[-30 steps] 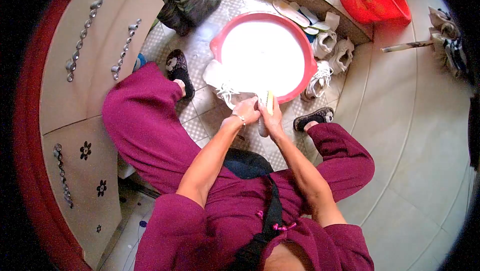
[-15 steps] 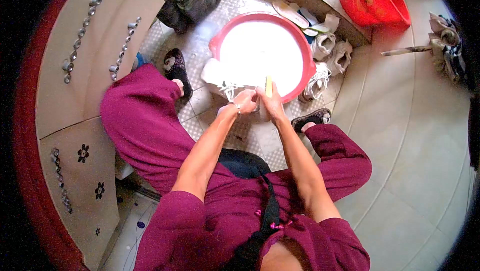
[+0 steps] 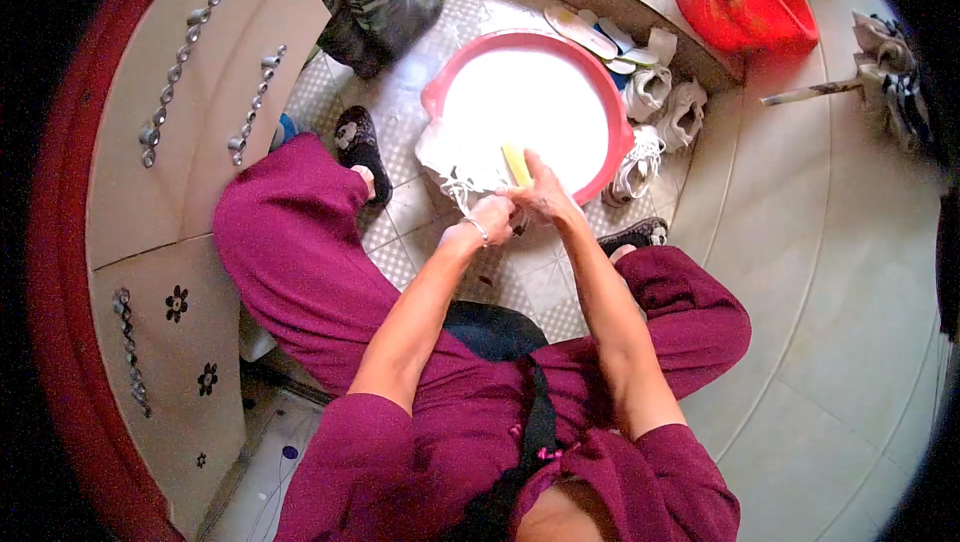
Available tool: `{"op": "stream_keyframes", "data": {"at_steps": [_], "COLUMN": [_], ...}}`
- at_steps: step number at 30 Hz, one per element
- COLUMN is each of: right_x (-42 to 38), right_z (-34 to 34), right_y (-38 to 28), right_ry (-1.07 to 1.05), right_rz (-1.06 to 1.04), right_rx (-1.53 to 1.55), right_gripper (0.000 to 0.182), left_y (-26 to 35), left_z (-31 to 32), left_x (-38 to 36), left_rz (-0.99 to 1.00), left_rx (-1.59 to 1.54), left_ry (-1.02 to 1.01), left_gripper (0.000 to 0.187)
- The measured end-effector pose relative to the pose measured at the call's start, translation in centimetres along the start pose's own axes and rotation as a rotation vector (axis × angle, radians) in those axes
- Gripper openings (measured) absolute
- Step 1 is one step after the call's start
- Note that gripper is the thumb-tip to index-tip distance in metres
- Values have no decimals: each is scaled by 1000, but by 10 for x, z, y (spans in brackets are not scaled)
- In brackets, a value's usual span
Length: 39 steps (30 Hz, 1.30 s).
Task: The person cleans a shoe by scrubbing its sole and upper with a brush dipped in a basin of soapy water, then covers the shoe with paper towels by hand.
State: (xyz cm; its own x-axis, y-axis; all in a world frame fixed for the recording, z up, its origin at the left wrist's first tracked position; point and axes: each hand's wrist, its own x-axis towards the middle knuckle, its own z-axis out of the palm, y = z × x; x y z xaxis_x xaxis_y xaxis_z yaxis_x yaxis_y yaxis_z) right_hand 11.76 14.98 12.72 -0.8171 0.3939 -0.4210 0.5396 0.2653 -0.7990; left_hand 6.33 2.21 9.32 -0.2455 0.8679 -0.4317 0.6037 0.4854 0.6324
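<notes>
A red-rimmed basin (image 3: 433,102) full of glaring white stands on the tiled floor. At its near left edge is a white shoe (image 3: 450,164) with loose white laces. My left hand (image 3: 490,220), with a bracelet at the wrist, is closed beside the shoe's near part. Touching it, my right hand (image 3: 542,194) is wrapped round a yellow object (image 3: 516,164) that looks like a brush handle or bar. Glare and my fingers hide where the shoe ends and what lies inside the basin.
Several white shoes (image 3: 648,92) and insoles (image 3: 582,32) lie right of the basin. A red bucket (image 3: 748,2) is at the upper right, dark boots (image 3: 380,12) at the upper left. A cabinet (image 3: 210,182) lines the left side; a cloth mop (image 3: 885,77) is far right.
The yellow object has tilted to the left, and my right hand has turned with it. My left hand has moved slightly toward me.
</notes>
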Motion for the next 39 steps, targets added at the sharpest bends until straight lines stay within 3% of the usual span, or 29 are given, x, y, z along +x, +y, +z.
{"op": "stream_keyframes", "data": {"at_steps": [3,8,10,12,14,15,16,18,20,21,22,24,25,26,29,31,32,35,36,38,39], "right_x": [18,26,10,4,14,9,7,7,-5,-11,-13,-19,-23,-24,-31,-28,-27,-35,-30,-6,0], "right_z": [3,-2,-11,-8,8,13,17,19,20,20,20,24,27,28,30,32,29,-4,-6,7,14], "right_y": [-6,-6,-29,-19,35,37,42,51,50,49,48,46,45,44,37,46,52,-20,-38,-56,-58], "right_ry": [-79,-174,-225,-237,-4,65,64,35,51,50,50,39,47,57,60,58,59,182,183,252,177], "right_rz": [-44,-120,69,122,-47,-61,-63,-51,-33,11,50,54,58,59,85,63,73,1,12,-100,-164], "right_rx": [-250,-365,-532,-609,-111,-60,-54,76,38,83,125,201,233,262,283,352,353,-9,-13,-454,-582], "right_gripper": [105,103,95,91,85,79,79,77,76,76,75,76,77,78,81,82,82,73,73,68,64], "left_y": [10,23,27,29,17,10,0,-22,-16,-17,-31,-43,-44,-44,-31,-34,-38,-49,-49,-51,-54], "left_z": [-7,-8,-7,-19,-8,-3,2,3,-22,-35,-35,-29,-21,-14,-36,-52,-44,-9,-7,4,9], "left_x": [0,-6,-7,-16,-14,-13,-14,-16,-27,-26,-21,1,12,24,31,30,33,36,37,41,42], "left_rz": [-102,-167,-285,-355,-450,-475,-477,-424,-409,-516,-388,-412,-345,-409,-431,-473,-476,-518,-518,-414,-368], "left_rx": [109,54,-71,-413,-756,-881,-875,-1016,-541,-485,-183,-874,-898,-299,-400,-729,-731,-357,-363,-474,-541], "left_ry": [-39,44,152,369,625,640,641,446,875,944,1112,785,769,907,895,634,624,820,810,823,884], "left_gripper": [21,25,26,26,23,21,21,25,23,24,35,44,56,69,74,70,70,67,67,58,44]}}
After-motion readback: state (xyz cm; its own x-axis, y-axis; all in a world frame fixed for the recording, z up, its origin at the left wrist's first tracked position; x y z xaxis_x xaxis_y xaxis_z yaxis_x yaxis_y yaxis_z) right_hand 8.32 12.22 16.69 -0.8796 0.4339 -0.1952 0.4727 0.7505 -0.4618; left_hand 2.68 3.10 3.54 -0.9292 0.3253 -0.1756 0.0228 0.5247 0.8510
